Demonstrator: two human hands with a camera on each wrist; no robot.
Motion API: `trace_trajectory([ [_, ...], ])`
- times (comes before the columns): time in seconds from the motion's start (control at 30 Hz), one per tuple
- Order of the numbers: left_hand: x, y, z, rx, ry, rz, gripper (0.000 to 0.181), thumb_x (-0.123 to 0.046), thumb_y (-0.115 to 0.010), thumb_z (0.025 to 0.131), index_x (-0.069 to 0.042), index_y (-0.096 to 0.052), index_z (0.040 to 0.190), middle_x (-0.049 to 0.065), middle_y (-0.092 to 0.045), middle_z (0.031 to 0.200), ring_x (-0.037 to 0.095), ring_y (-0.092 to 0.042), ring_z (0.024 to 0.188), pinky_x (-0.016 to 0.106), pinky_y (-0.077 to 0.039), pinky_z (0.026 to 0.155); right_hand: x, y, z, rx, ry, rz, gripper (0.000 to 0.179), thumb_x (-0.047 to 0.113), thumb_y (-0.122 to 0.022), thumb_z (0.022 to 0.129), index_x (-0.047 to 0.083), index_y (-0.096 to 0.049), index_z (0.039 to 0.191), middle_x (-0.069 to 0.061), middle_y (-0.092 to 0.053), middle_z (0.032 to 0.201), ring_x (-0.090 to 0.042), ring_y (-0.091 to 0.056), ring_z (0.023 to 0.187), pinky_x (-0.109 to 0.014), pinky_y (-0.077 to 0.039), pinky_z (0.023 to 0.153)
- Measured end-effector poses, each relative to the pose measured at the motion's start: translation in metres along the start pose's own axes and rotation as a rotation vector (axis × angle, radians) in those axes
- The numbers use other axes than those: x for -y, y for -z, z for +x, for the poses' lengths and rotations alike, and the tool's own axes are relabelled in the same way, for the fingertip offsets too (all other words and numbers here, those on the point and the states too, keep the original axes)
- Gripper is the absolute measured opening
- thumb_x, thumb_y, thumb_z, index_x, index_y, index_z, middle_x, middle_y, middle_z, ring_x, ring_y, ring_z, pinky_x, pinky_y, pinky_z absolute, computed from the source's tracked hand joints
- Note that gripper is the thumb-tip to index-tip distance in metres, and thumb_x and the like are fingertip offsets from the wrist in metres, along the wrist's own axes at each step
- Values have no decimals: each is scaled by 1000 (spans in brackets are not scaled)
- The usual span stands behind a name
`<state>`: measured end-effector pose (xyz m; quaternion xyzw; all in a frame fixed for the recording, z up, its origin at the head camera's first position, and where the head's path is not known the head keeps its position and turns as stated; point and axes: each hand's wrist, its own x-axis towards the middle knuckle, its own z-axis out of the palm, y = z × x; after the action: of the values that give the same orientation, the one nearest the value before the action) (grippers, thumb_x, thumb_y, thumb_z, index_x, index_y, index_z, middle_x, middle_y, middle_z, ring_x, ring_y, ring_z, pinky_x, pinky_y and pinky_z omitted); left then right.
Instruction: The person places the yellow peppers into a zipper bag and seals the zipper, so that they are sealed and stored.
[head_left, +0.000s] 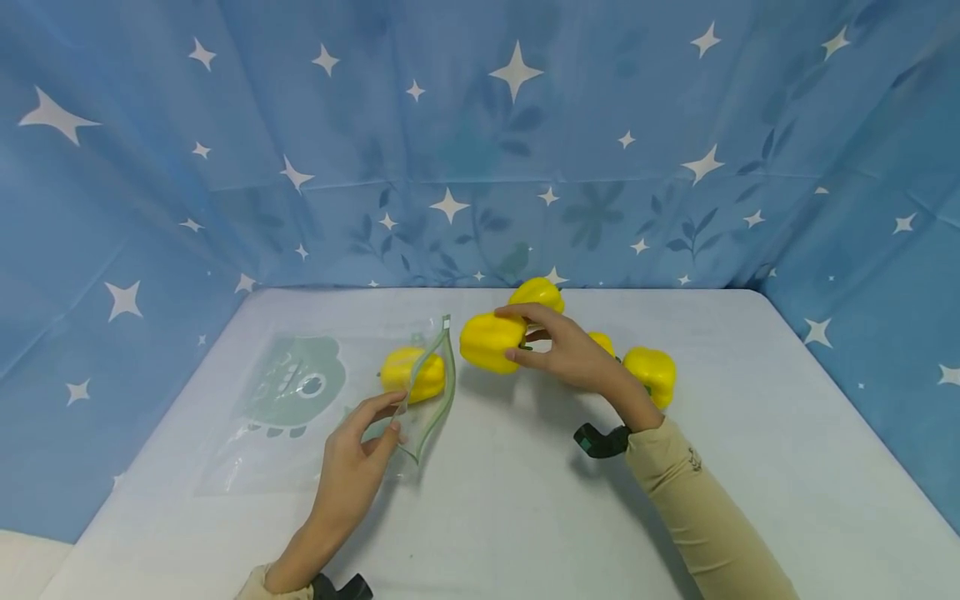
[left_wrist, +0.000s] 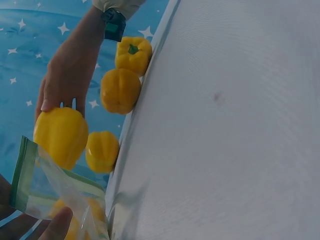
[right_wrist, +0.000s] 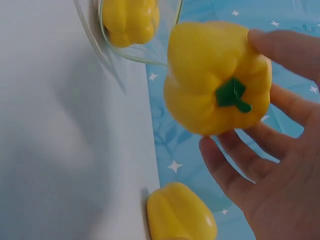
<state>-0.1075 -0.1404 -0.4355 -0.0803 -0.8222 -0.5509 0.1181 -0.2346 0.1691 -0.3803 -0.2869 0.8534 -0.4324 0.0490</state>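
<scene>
I have the right hand (head_left: pixel 566 350) pinching a pepper (head_left: pixel 489 342), thumb on one side and fingers on the other, with the green stem (right_wrist: pixel 231 93) turned back toward the palm. The pepper is yellow, held up off the white table (head_left: pixel 510 517) just outside the mouth of a clear bag (head_left: pixel 300 383), its bottom end facing that opening. My left hand (head_left: pixel 356 454) pinches the bag's near side between thumb and fingers, close to the green rim (head_left: pixel 452 375), which stands spread apart on the right. The rest of the bag lies flat to the left, a green creature printed on it. Inside, near the mouth, I see a second pepper (head_left: pixel 405 371) through the plastic. Three more sit on the table beyond and to the right: a far pepper (head_left: pixel 536 293) behind the held one, a half-hidden pepper (head_left: pixel 602 342) past the right hand, and an outer pepper (head_left: pixel 652 367) by the right wrist, these last two close together. Each wrist carries a dark camera, the right camera (head_left: pixel 596 442) just below a tan sleeve (head_left: pixel 705 500). Behind the table hangs a blue curtain (head_left: pixel 450 125) with white stars.
</scene>
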Motion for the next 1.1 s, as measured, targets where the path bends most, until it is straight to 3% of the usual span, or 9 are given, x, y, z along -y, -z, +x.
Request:
trace_trajectory([
  [0.47,-2,1,1,-4,-31,-11,40,5,-60,100,-13,-65,136,14,-70,128,27,-75,88,25,-65,80,4,-19,4,189,80,143,53,24,-75,98,28,-56,147,8,-56,151,-20,-52,134,-43,-54,111],
  [0.63,-3,1,0,-7,-55,-17,40,7,-59,100,-12,-65,135,15,-70,128,31,-73,103,29,-66,82,8,-28,5,239,75,147,52,27,-76,97,33,-57,145,13,-55,150,-15,-53,132,-40,-55,110],
  [0.8,-3,1,0,-18,-96,-5,42,8,-60,99,-12,-66,135,9,-70,130,24,-67,118,32,-66,85,9,-40,5,259,78,151,53,25,-76,97,30,-57,146,10,-55,150,-15,-53,132,-40,-55,110],
  [1.1,-4,0,-4,-42,-193,51,43,11,-62,98,-10,-68,135,4,-70,132,19,-68,116,30,-66,81,8,-61,7,241,101,170,55,24,-76,96,22,-55,148,4,-55,152,-19,-53,131,-38,-56,108],
])
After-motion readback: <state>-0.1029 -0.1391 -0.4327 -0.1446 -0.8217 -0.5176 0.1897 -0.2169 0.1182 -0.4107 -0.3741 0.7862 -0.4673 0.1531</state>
